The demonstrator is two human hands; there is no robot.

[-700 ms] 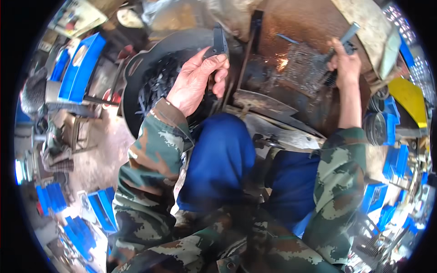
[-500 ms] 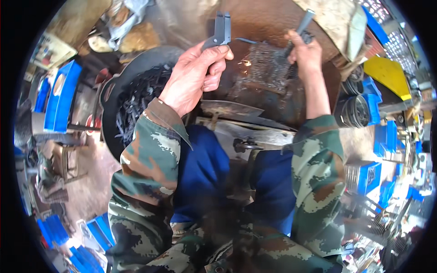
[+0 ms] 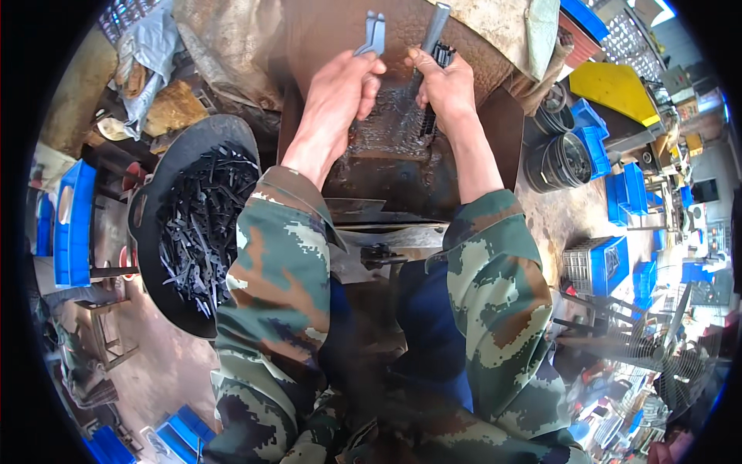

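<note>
My left hand (image 3: 332, 100) is closed on a bent grey metal piece (image 3: 376, 37), whose two flat prongs stand side by side and point away from me. Close by on the right, my right hand (image 3: 450, 87) grips a grey metal bar (image 3: 436, 26) with its far end sticking out past the fingers. A black toothed strip (image 3: 427, 122) shows beside that bar and below the fingers; whether the two are joined I cannot tell. Beneath both hands lies a rough, dark, wet-looking block (image 3: 390, 127) on a brown work surface (image 3: 325, 31).
A black basin (image 3: 143, 259) full of dark metal strips (image 3: 201, 224) stands left of my left forearm. Black buckets (image 3: 553, 166), blue bins (image 3: 595, 147) and a yellow panel (image 3: 614, 91) are on the right. A fan (image 3: 684, 367) stands at the lower right.
My right hand has come left with the bar, closer to my left hand. The surroundings have shifted left in the view, and more of the basin shows.
</note>
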